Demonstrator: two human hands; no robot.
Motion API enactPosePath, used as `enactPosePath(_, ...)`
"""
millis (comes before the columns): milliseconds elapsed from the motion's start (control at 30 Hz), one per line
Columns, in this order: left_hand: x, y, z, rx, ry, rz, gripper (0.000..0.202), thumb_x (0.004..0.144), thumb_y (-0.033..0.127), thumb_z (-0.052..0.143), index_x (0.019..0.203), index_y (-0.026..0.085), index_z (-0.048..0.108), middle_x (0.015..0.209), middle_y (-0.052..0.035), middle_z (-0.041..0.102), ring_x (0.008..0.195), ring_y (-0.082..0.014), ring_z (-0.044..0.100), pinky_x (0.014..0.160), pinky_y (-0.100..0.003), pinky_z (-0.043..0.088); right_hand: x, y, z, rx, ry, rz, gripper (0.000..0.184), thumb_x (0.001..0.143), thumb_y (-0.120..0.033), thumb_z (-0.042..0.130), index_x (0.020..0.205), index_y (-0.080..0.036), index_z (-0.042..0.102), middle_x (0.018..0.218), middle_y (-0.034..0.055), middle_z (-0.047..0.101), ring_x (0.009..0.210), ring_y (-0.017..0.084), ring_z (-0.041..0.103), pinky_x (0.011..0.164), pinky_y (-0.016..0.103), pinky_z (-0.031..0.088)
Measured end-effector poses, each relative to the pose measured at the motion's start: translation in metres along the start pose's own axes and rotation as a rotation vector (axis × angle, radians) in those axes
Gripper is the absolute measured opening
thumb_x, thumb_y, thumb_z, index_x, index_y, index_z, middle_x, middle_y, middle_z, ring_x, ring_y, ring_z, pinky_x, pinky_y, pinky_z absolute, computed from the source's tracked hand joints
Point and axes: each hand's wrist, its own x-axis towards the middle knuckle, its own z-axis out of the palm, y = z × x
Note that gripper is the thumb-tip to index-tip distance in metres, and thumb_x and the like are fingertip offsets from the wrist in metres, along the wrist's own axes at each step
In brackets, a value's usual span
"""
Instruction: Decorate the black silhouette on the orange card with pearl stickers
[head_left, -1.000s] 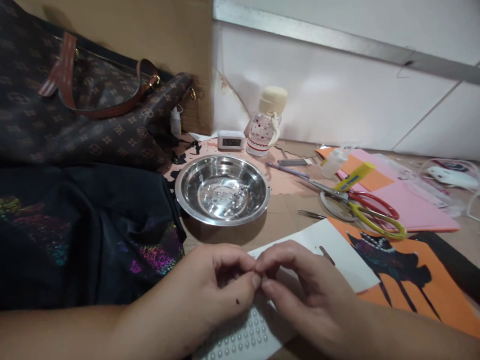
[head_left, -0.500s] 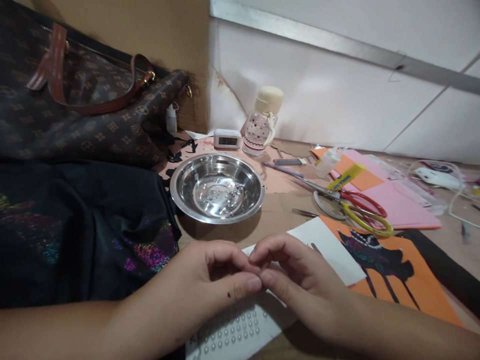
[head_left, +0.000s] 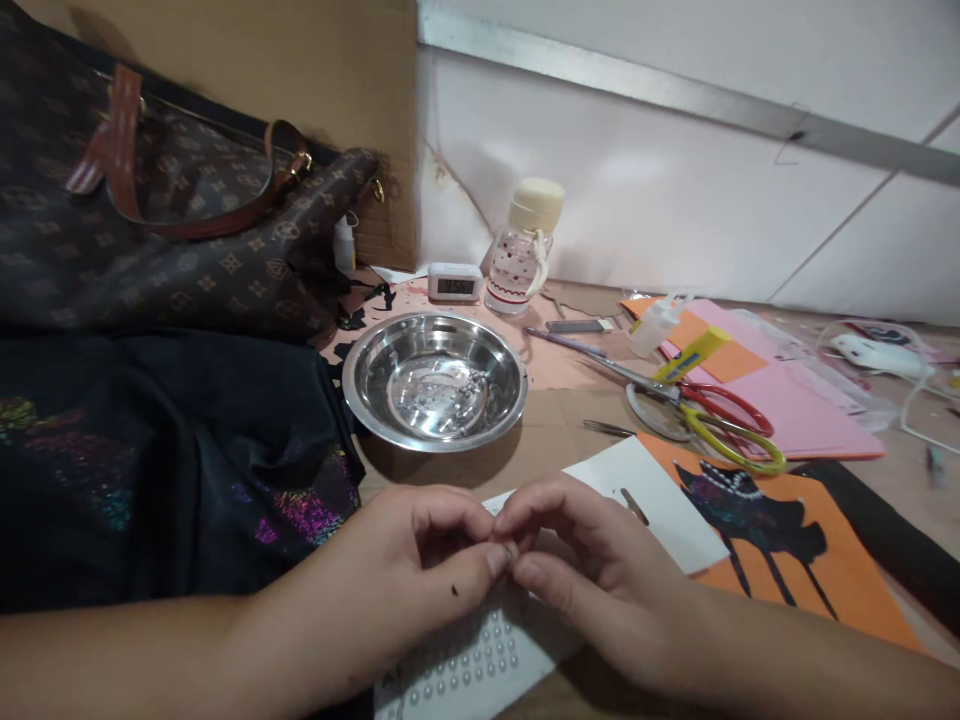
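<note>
My left hand (head_left: 409,585) and my right hand (head_left: 581,570) meet fingertip to fingertip at the bottom centre, both pinched on something too small to make out. They hover over a white sheet (head_left: 480,660) covered with rows of small pearl studs. Just behind them stands a steel bowl (head_left: 435,380) with a few small beads in it. To the right lies an orange sheet (head_left: 832,570) bearing a black cut-out shape.
A brown patterned handbag (head_left: 172,240) and dark cloth (head_left: 165,460) fill the left. Scissors (head_left: 712,415), tweezers (head_left: 609,428), pink paper (head_left: 795,400), a glue bottle (head_left: 656,322), a small clock (head_left: 454,283) and a bottle (head_left: 525,245) sit behind, by the white wall.
Both hands stay pinched together over the stud sheet, shifting only slightly. The view has wobbled a little.
</note>
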Motion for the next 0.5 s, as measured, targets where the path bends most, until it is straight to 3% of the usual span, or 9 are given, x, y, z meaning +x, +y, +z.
enactPosePath(300, -0.0011, -0.0018, 0.0008, 0.024, 0.014, 0.007, 0.022, 0.083, 0.037, 0.059, 0.080, 0.016, 0.066, 0.077, -0.0003, 0.058, 0.074, -0.0160, 0.049, 0.064, -0.026, 0.040, 0.0026, -0.0044, 0.0025, -0.057, -0.011, -0.043, 0.023, 0.092, -0.011, 0.063, 0.110, -0.024, 0.060, 0.099, 0.0009, 0.071, 0.087, 0.011, 0.067, 0.079, 0.022, 0.055)
enactPosePath(500, -0.0018, -0.0024, 0.0016, -0.030, -0.008, -0.001, 0.015, 0.081, 0.032, 0.060, 0.078, 0.017, 0.059, 0.073, 0.0023, 0.050, 0.071, -0.0144, 0.042, 0.062, -0.025, 0.035, 0.0027, -0.0056, 0.0046, -0.229, 0.022, -0.143, 0.023, 0.091, -0.013, 0.063, 0.111, -0.023, 0.060, 0.097, 0.0033, 0.072, 0.084, 0.014, 0.068, 0.077, 0.025, 0.056)
